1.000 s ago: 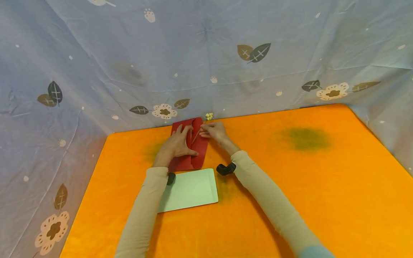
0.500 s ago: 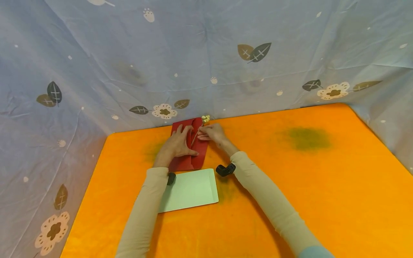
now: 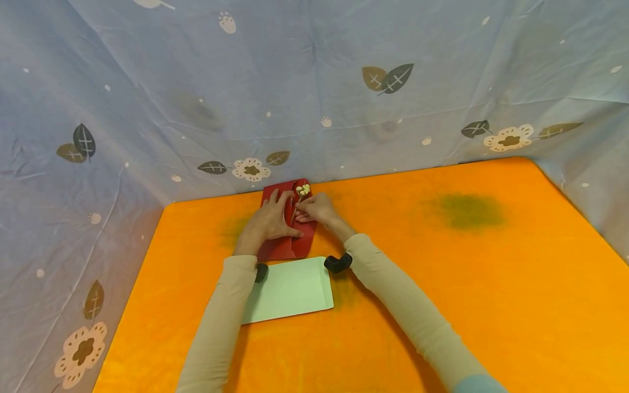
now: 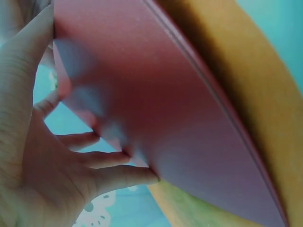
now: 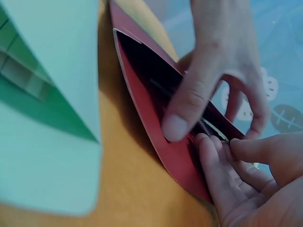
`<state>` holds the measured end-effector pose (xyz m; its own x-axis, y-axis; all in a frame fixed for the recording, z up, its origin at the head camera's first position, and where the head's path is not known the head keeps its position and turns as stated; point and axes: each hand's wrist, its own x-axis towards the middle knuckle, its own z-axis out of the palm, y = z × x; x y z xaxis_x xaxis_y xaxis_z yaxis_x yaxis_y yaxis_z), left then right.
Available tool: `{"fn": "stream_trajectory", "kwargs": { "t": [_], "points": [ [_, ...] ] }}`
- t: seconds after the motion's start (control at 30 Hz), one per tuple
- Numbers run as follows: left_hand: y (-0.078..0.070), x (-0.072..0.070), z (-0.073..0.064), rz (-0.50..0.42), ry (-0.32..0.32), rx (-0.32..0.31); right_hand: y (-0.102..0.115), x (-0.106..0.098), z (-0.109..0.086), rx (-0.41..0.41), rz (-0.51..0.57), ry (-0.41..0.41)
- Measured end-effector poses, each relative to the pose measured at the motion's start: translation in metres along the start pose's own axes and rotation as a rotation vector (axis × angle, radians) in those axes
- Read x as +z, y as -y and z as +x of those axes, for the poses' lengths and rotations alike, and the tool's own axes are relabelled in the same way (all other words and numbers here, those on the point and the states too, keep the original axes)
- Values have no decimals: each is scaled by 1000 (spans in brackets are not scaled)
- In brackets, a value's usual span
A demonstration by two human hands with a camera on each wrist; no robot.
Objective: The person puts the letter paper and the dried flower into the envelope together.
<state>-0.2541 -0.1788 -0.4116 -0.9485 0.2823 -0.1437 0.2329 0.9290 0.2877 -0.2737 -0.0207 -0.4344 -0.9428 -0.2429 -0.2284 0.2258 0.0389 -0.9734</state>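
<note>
A red envelope (image 3: pixel 306 237) lies near the table's back edge with its flap spread to the right. My left hand (image 3: pixel 267 221) holds it, fingertips on the front panel (image 4: pixel 156 90) and the thumb reaching across the mouth onto the red inner face (image 5: pixel 142 101). My right hand (image 3: pixel 315 208) pinches the thin stem of a small sprig of dried pale-yellow flowers (image 3: pixel 303 190). The blooms stand above the right fingers, over the flap. The stem slants down into the envelope's mouth, and its lower end is hidden inside.
A mint-green envelope (image 3: pixel 292 292) lies in front of the red one, partly under the left forearm. Something tan with dark lines (image 5: pixel 28 78) shows in its mouth. A patterned blue-grey cloth (image 3: pixel 344 109) hangs behind the orange table (image 3: pixel 442 284).
My right hand has moved left and slightly down, carrying the sprig; its blooms have come from beyond the envelope's corner to over the flap. My left hand and both envelopes stay put.
</note>
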Motion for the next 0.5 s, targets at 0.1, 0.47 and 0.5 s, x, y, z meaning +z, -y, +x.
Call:
{"fn": "stream_trajectory", "kwargs": {
  "t": [0.1, 0.47, 0.5],
  "points": [
    [0, 0, 0, -6, 0, 2, -1, 5, -1, -22, -52, 18],
    [1, 2, 0, 4, -19, 16, -4, 11, -1, -103, -218, 2],
    [1, 2, 0, 2, -18, 15, -4, 12, -1, -114, -235, -4]
  ]
}}
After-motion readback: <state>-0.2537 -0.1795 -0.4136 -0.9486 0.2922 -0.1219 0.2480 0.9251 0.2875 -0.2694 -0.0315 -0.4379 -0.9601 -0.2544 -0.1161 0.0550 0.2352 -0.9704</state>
